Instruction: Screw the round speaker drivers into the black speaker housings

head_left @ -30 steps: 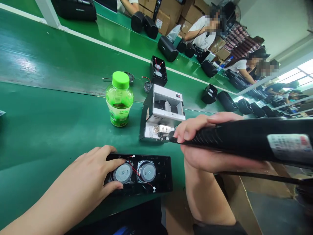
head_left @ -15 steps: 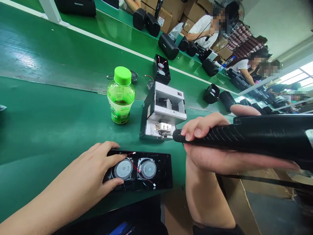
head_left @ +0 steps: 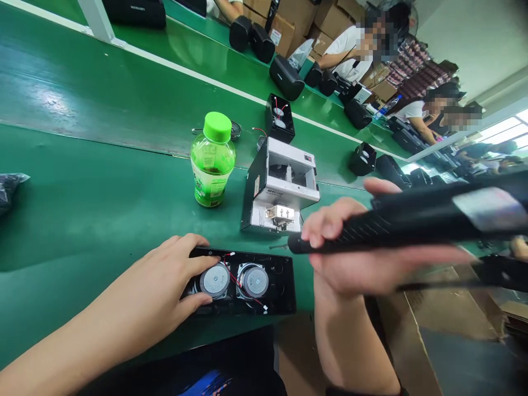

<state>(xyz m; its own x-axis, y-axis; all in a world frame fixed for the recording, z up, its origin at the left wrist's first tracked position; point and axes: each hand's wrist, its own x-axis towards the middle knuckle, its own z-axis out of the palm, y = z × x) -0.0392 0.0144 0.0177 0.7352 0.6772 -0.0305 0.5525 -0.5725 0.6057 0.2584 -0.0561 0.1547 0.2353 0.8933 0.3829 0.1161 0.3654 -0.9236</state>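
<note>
A black speaker housing (head_left: 285, 294) lies with its inside facing up on the green bench before me. Two round speaker drivers (head_left: 254, 282) sit in it, with thin red wires and small white plugs. My left hand (head_left: 163, 280) grips the housing's left end, fingers at the far side and thumb at the near side. In my right hand (head_left: 350, 272) is a black electric screwdriver (head_left: 416, 214), held nearly level and blurred by motion. Its thin bit points left, just above the housing's far edge; whether a screw sits on it I cannot make out.
Behind the housing stands a grey screw feeder (head_left: 291, 192), with a green-capped drink bottle (head_left: 212, 176) to its left. Farther back is an open speaker housing (head_left: 280, 118). Dark bag (head_left: 10, 187) at far left; cardboard (head_left: 454, 313) lower right. Co-workers (head_left: 350, 52) sit across the bench.
My right hand has drawn the screwdriver from the screw feeder's front down and left, toward the housing's far edge, and its bit now shows. My left hand keeps its hold; the view has shifted slightly.
</note>
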